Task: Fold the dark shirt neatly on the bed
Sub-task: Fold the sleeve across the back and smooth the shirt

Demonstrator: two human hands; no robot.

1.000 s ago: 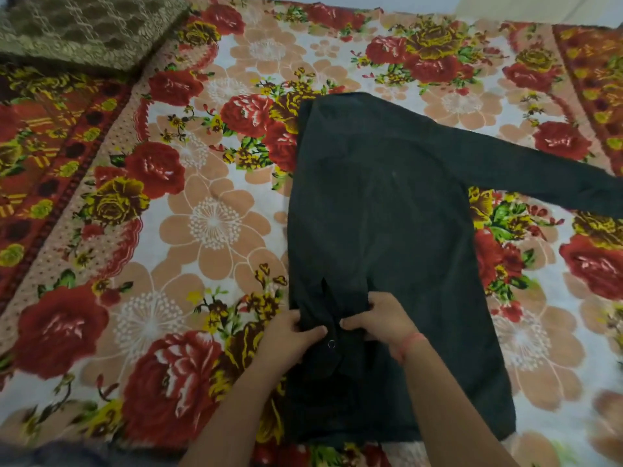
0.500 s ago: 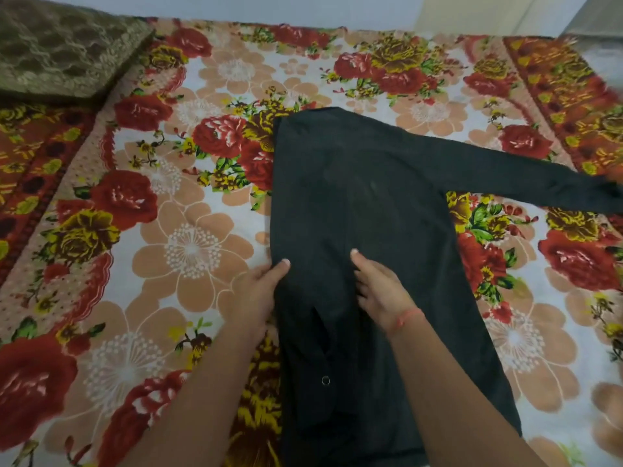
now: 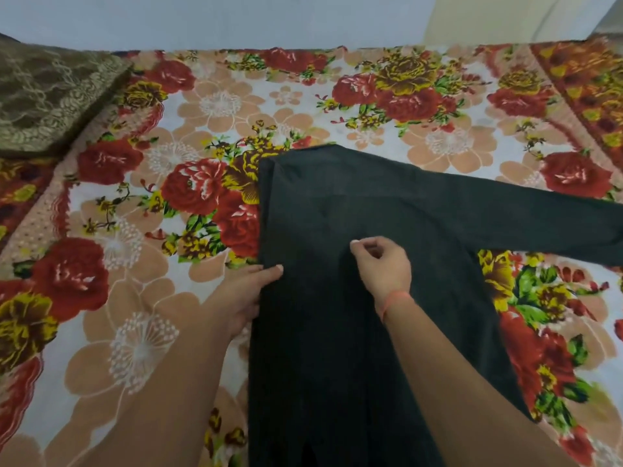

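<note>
Two hands work the shirt (image 3: 387,298), which lies flat on the bed (image 3: 236,106), its body running lengthwise away from us. One sleeve (image 3: 539,224) is not yet folded: it stretches off to the right, crosswise to the body, and leaves the frame at the right edge. We see no sleeve on the left side; the left edge of the shirt is straight, which we read as that side already turned in, though the fold itself is not visible. Our left hand (image 3: 242,291) lies flat at that left edge, fingers extended and released, the thumb tip resting on the cloth, gripping nothing. Our right hand (image 3: 381,264) sits on the middle of the body, its fingers (image 3: 357,246) curled with thumb and forefinger closed together; they appear to pinch a small bit of fabric, but we cannot tell for certain. The sleeve root lies to the right of the right hand, so the right hand is the nearer one for the next fold, by our judgement bringing the sleeve across the body. Bedspread (image 3: 135,348) is floral, soft and flat, with clear room to the left and beyond the shirt. A dark patterned cushion (image 3: 50,96) sits far left, well apart. Pale wall (image 3: 236,18) behind the bed.
</note>
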